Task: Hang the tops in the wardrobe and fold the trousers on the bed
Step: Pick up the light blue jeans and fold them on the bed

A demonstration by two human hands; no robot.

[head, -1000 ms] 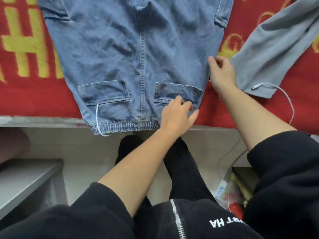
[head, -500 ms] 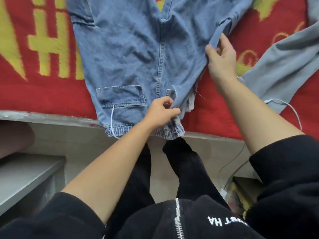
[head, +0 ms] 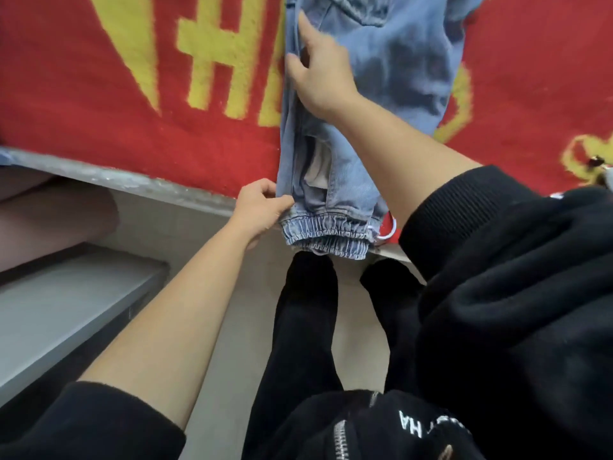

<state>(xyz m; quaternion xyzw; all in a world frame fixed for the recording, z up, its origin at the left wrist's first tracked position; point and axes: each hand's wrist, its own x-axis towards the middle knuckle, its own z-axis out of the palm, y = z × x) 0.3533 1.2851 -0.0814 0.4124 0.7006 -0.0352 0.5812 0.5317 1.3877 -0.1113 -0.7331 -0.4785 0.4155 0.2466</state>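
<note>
Jeans (head: 398, 71) lie on the bed over a red blanket (head: 99, 127) with a yellow pattern. They are doubled lengthwise, one leg on the other, and their long axis runs from the bed's near edge (head: 99, 175) straight away from the person and out of the top of the view. The elastic waistband (head: 328, 235) hangs just over that edge, the end closest to the body, with a white drawstring (head: 386, 232) looping out at its right. Both hands work the left long side. The left hand (head: 260, 207) is the nearer one, its grip pinching the denim just above the waistband. The right hand (head: 318, 71) reaches across well up the leg, its thumb on the doubled edge and its fingers pointing away. Blur hides whether that grip pinches the cloth or only presses it flat. The far leg ends are out of sight beyond the right hand, so any fold across the length would likely be led by that hand, drawing cloth back toward the waistband while the left hand pins the near end. The denim is pale blue, soft and creased, and a pale pocket lining (head: 318, 167) shows in a gap between the layers. The fold is not yet squared.
</note>
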